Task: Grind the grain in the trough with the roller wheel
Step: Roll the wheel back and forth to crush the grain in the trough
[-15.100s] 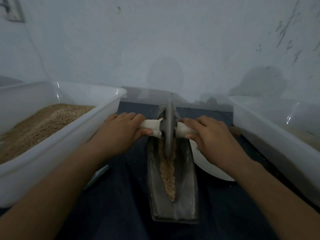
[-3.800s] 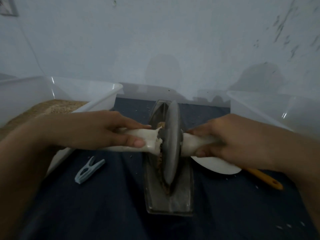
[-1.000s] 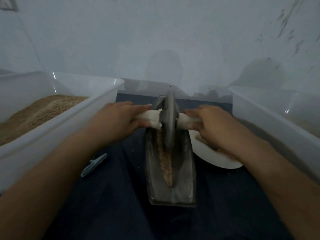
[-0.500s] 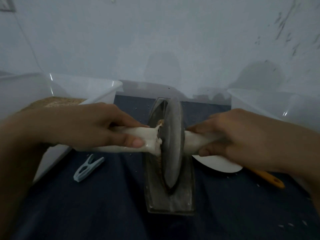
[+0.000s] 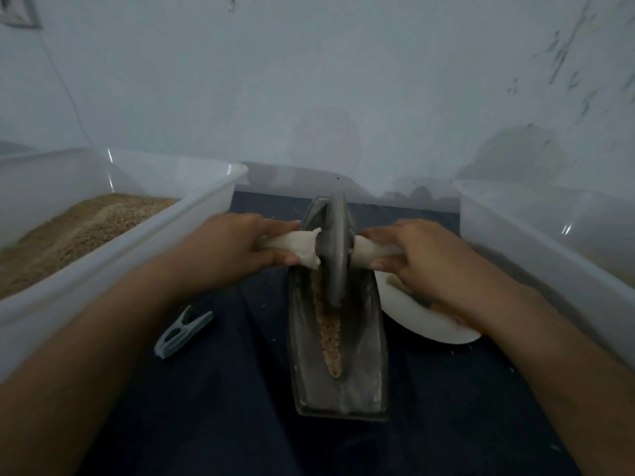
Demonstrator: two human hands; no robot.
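Observation:
A dark metal boat-shaped trough (image 5: 364,355) lies lengthwise in front of me on a dark cloth. A line of brown grain (image 5: 329,334) runs along its groove. The grey roller wheel (image 5: 336,252) stands upright in the far half of the trough. Its axle is wrapped in white cloth on both sides. My left hand (image 5: 233,249) grips the left handle (image 5: 295,245), and my right hand (image 5: 422,259) grips the right handle (image 5: 367,250).
A translucent plastic tub (image 5: 113,255) with brown grain sits at the left; a second tub (image 5: 536,255) stands at the right. A white plate (image 5: 422,321) lies beside the trough under my right wrist. A grey clothes peg (image 5: 182,333) lies on the cloth. The wall is close behind.
The wheel has rolled away from me, from the near half of the trough to the far half, with both hands still on the handles. The near stretch of grain is uncovered.

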